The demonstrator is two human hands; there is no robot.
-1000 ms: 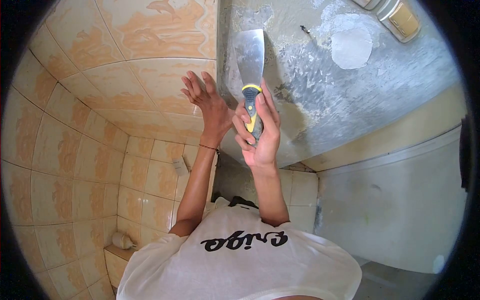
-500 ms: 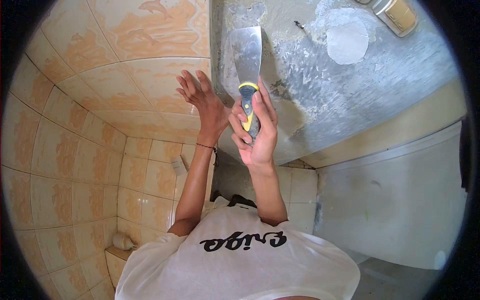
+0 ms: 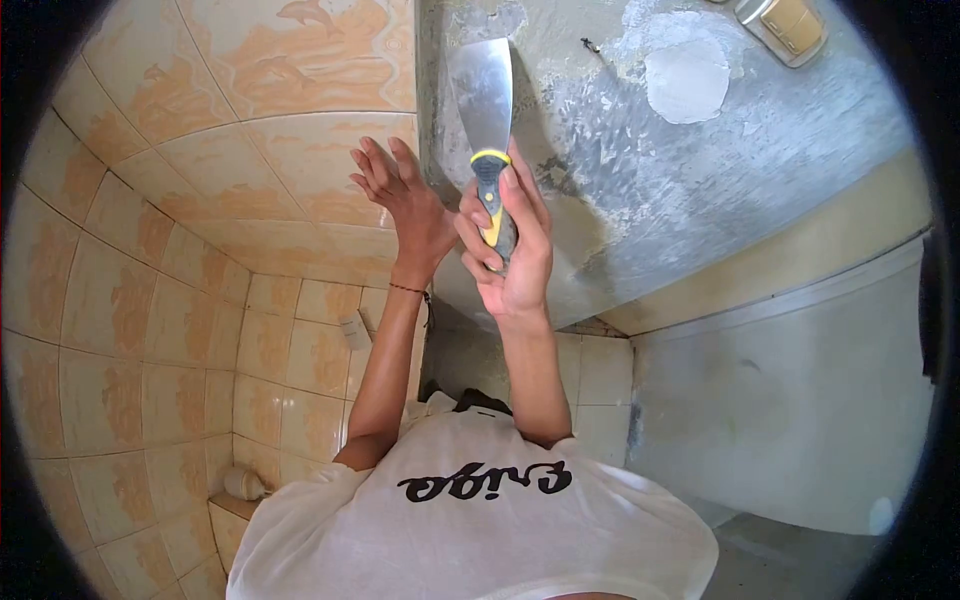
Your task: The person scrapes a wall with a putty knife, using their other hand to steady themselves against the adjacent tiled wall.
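Observation:
My right hand (image 3: 515, 235) is wrapped round the grey and yellow handle of a putty knife (image 3: 485, 100). The wide metal blade points away from me, over a rough grey cement surface (image 3: 590, 130) with pale patches. Fingers apart and holding nothing, my left hand (image 3: 405, 200) is in front of the orange and white tiles (image 3: 320, 150), left of the cement edge; whether it touches them I cannot tell. A round whitish patch (image 3: 688, 80) shows on the cement to the right of the blade.
A clear-sided container (image 3: 785, 30) with a tan inside is at the top right. A small dark object (image 3: 591, 45) lies on the cement. At the lower left, a pale rounded item (image 3: 243, 484) stands on a tiled ledge. A grey panel (image 3: 780, 400) spans the right side.
My right hand and the putty knife have moved slightly up and to the left, away from my body. My left hand has barely moved.

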